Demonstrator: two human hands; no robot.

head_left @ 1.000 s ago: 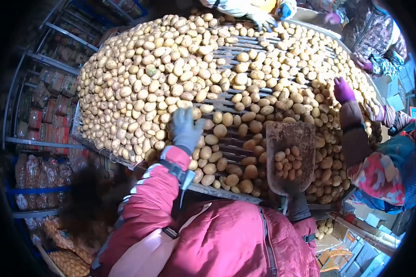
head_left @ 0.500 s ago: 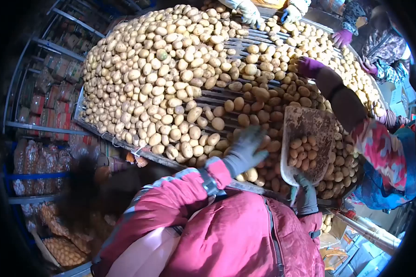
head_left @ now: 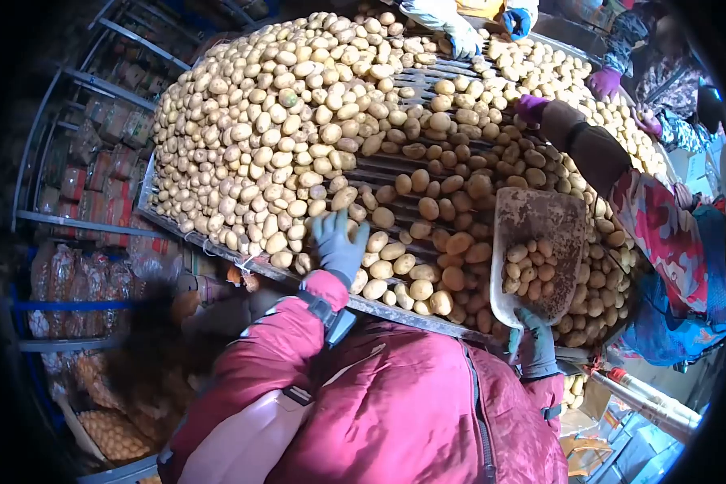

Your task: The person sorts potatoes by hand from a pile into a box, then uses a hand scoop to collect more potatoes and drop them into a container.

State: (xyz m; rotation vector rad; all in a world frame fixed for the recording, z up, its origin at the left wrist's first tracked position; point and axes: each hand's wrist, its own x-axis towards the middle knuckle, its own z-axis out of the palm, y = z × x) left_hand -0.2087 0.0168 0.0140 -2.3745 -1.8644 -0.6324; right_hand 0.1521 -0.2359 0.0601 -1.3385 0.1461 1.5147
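Observation:
A broad heap of potatoes [head_left: 250, 137] covers a slatted sorting table [head_left: 379, 171]. My left hand [head_left: 340, 244], in a grey-green glove, lies over the potatoes near the front edge with its fingers spread; no potato shows in its grip. My right hand [head_left: 535, 345], gloved alike, is closed around the handle of a worn, dirt-stained scoop [head_left: 544, 211]. Several small potatoes [head_left: 531, 270] sit inside the scoop, which rests among larger potatoes on the right part of the table.
Across the table are a co-worker's gloved hands [head_left: 466, 40]. At the right, another person's purple-gloved hand [head_left: 531, 107] reaches in over the potatoes, with a camouflage sleeve [head_left: 657, 234] behind it. Metal racks [head_left: 89, 222] with bagged goods stand left; a pale pole [head_left: 645, 403] lies lower right.
My left hand has swept left along the front edge, and its fingers are now spread. Loose potatoes show where it was. My right hand and the scoop have stayed nearly still.

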